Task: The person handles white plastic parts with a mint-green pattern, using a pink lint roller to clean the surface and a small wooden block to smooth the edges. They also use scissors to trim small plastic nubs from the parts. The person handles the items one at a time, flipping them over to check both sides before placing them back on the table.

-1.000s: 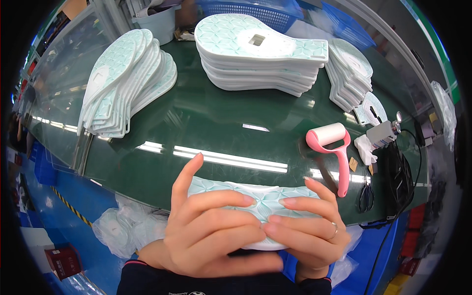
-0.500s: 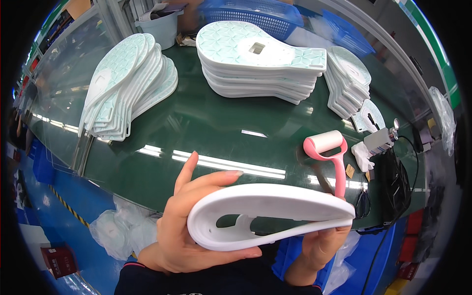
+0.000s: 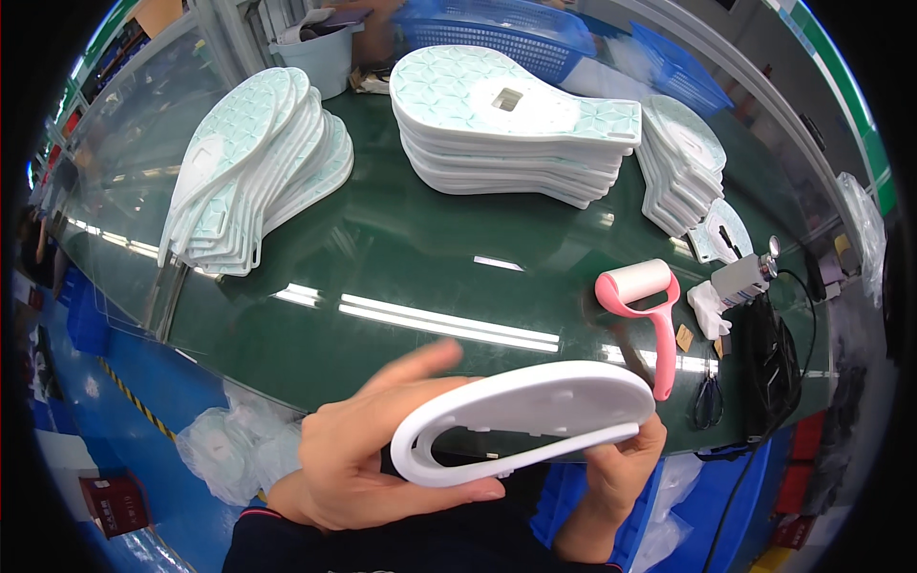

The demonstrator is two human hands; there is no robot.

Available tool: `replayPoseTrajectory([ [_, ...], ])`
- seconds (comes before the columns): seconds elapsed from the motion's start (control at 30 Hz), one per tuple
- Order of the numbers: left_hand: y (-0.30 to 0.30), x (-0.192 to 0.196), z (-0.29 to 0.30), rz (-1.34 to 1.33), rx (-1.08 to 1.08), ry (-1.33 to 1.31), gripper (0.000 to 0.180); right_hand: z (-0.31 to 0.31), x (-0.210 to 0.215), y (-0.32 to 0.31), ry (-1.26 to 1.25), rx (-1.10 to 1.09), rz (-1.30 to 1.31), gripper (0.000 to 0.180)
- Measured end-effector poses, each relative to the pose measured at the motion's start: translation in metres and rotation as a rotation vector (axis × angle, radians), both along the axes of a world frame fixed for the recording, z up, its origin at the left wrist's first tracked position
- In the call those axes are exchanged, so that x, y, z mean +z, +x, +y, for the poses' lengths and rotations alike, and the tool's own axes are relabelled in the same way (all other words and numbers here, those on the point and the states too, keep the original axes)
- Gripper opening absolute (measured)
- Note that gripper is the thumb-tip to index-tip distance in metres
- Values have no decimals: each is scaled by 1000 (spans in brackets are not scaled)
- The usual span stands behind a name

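Note:
Between my hands, above the table's near edge, is a white moulded plastic shell (image 3: 554, 390), tilted so its curved rim and hollow inside show. My left hand (image 3: 344, 454) holds its rounded left end, with the thumb along the lower rim and a blurred finger raised off it. At the other end my right hand (image 3: 619, 473) grips the narrow part from below; some of its fingers are hidden behind the shell. Just beyond the right hand lies a lint roller (image 3: 663, 339) with a pink handle and a white roll.
Patterned pale green and white panels stand stacked at the left (image 3: 239, 143), back middle (image 3: 454, 91) and right (image 3: 683, 153). Right of the roller are a white bottle (image 3: 740, 275), crumpled tissue (image 3: 707, 310), scissors (image 3: 709, 399) and a black bag (image 3: 769, 358). Blue baskets (image 3: 497, 36) stand behind.
The shell has turned in my hands, its right end shifting left and its inside showing from another angle. My left fingers have moved, and one is now blurred.

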State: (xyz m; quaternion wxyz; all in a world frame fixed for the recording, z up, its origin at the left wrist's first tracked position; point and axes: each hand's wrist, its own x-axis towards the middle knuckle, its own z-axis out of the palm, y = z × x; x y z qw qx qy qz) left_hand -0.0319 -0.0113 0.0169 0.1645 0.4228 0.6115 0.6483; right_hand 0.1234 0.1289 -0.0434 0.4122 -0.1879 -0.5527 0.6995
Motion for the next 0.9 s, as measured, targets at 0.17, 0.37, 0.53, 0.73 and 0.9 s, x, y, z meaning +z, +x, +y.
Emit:
replayPoseTrajectory([
  [0.17, 0, -12, 3, -271, -81, 79, 41, 1, -9, 6, -17, 13, 74, 20],
  [0.37, 3, -11, 6, -381, 9, -67, 42, 16, -2, -17, -44, 28, -120, 27],
  [0.53, 0, -12, 9, -460, -36, -43, 39, 76, -7, -12, 887, -592, -746, 34],
  [0.73, -7, -12, -4, -561, -190, 8, 36, 113, -39, 11, 563, -481, -1069, 26],
  [0.9, -5, -2, 1, -702, -16, -108, 52, 107, -4, 28, 572, -542, -654, 23],
])
